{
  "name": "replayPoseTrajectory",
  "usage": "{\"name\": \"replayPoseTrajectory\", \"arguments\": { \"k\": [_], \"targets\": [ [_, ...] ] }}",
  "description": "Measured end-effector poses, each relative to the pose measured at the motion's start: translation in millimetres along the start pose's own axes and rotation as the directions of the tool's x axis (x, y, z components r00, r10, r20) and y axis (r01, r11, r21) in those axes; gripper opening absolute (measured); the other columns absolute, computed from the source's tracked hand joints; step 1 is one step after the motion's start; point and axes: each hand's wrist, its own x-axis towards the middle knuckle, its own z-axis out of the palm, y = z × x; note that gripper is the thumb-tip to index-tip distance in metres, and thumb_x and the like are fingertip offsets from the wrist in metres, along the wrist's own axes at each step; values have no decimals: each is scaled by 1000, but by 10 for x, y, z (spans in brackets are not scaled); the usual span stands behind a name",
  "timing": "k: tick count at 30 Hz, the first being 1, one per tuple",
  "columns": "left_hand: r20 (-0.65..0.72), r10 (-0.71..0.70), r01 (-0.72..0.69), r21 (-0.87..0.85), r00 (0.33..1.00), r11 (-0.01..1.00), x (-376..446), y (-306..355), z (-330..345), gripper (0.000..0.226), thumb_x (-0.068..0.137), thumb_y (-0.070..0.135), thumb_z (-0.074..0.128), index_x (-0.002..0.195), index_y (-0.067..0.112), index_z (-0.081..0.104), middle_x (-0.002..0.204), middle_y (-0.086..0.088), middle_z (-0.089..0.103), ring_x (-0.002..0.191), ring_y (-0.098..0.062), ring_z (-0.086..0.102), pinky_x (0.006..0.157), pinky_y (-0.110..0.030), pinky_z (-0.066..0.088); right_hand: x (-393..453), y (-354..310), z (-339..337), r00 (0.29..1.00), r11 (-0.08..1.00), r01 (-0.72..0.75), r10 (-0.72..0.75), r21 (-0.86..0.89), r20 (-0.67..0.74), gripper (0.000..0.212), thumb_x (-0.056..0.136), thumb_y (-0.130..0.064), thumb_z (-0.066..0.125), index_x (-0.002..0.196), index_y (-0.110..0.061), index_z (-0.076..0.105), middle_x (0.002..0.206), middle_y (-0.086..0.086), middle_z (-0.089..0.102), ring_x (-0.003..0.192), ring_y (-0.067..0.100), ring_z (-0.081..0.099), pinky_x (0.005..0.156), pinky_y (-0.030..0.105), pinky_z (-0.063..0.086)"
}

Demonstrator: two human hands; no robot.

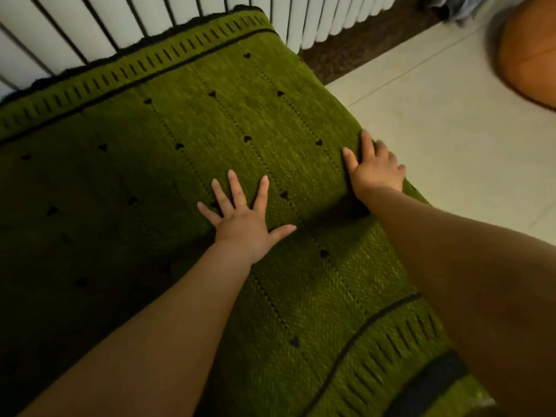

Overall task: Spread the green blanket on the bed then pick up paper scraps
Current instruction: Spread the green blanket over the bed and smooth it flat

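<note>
Head view — steeply down, close over bed (210, 115)

The blanket (210, 121) lies over the bed, the slatted wall (75, 28) behind it and the floor (451, 115) to its right. Both hands rest on the blanket, the left hand (243, 218) inward of the right hand (376, 173) at the right edge.

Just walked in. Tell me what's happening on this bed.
A person is smoothing a green blanket over the bed. The left hand lies flat on it with fingers spread, pressing on the top surface. The right hand rests at the blanket's side edge, where it drops toward the tiled floor; whether its fingers curl over that edge is hard to tell. The blanket looks mostly flat, its dark-trimmed border near the white slatted headboard. No paper scraps show in this view.
</note>
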Motion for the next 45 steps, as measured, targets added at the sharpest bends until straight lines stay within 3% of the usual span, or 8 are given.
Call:
{"name": "replayPoseTrajectory", "arguments": {
  "k": [4,15,27,31,34,37,41,45],
  "targets": [
    [73,183,-190,91,980,978,-342,-66,144,99,75,85,28,143,43,-31,149,-11,-43,137,-42,-35,107,-73,-5,-330,291,-70,964,960,-260,264,-107,24,74,92,-66,4,153,-24,14,157,17,24,147,40,13,116,61,3],
    [95,34,-45,112,995,993,-1387,-369,860,116,67,87,44,141,42,-33,148,-5,-45,138,-36,-37,104,-77,2,-2393,-375,638,920,916,393,-391,-86,34,59,99,-53,15,154,-34,2,163,-2,-7,151,21,-4,115,62,-2],
    [66,241,-247,130,968,960,-2466,-350,1717,127,62,91,41,143,28,-35,146,-15,-46,136,-39,-39,108,-68,-13,-3004,1285,487,901,895,-426,433,-132,31,70,95,-63,11,154,-28,-1,162,13,-6,146,46,3,114,64,-1],
    [24,341,-341,135,940,930,-2723,-727,1798,104,77,81,36,148,35,-24,153,-7,-37,143,-31,-29,113,-66,-2,-3199,540,506,995,960,92,-81,-264,52,68,99,-53,19,155,-19,5,162,15,-1,149,36,0,118,56,-4],
    [-108,-52,51,-12,993,999,-2757,-1122,1721,85,86,74,26,148,38,-20,157,-9,-29,145,-33,-22,109,-71,-1,-3544,-267,657,833,835,544,-525,-82,177,66,99,-48,33,155,-23,7,162,10,-1,150,27,2,121,47,0],
    [4,-494,476,-271,870,837,-2966,-1601,1845,85,84,77,21,149,39,-19,157,-9,-27,146,-35,-20,107,-75,6,-4006,-852,865,636,661,750,-724,7,265,64,99,-49,34,155,-26,11,163,7,-4,150,27,-1,122,45,2],
    [35,-517,507,-263,855,821,-3597,-2012,2384,93,76,84,19,146,41,-26,156,-3,-31,145,-35,-21,103,-77,10,-4715,-915,1237,507,486,862,-818,-146,270,69,97,-55,26,155,-22,7,162,9,-4,150,32,-1,120,52,5],
    [-3,-526,517,-175,851,838,-4195,-1910,2844,101,74,86,16,147,31,-28,157,-11,-28,145,-40,-19,105,-75,9,-5338,-553,1440,127,96,990,-922,-100,366,69,95,-54,25,154,-18,15,162,9,5,149,30,4,120,49,7]
  ]
}}
